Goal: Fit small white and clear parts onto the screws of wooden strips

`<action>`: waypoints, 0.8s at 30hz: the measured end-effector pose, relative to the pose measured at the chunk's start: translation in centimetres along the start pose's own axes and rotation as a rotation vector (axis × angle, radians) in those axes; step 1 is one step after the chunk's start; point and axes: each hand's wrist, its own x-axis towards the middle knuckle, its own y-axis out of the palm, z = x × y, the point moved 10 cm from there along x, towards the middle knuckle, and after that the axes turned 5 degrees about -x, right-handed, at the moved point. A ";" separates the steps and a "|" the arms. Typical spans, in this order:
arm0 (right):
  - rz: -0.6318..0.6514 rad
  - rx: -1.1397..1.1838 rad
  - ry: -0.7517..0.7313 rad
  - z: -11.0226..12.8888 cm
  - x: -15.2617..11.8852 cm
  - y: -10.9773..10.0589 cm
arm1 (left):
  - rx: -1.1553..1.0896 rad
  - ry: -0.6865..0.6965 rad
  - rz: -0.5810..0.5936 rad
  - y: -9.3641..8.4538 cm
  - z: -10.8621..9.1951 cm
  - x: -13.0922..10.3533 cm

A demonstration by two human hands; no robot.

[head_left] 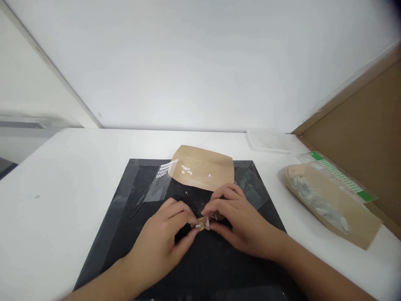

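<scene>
The small piece (202, 224), too small to make out fully, is over the near middle of the mat (216, 267). The left hand (166, 236) pinches its left end between thumb and fingers; the right hand (239, 221) grips its right side, fingertips drawn close. On the mat's far edge lies brown paper (206, 165) with white bits (186, 169), a clear sheet (158, 188) beside it. Right of the mat, on the table (40, 213), a paper pouch (354, 219) holds whitish pieces (316, 200).
</scene>
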 end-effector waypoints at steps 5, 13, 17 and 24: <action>-0.065 0.021 0.045 -0.2 0.2 -0.4 | 0.003 0.010 -0.006 0.0 0.0 0.1; -0.073 -0.013 0.055 -0.2 0.2 -0.5 | -0.004 -0.004 0.004 0.0 0.1 0.0; -0.073 -0.055 0.042 -0.2 0.1 -0.5 | -0.006 -0.001 -0.004 -0.1 0.1 0.0; 0.018 -0.018 0.040 -0.5 0.1 -0.1 | 0.000 0.004 0.012 -0.3 0.0 0.0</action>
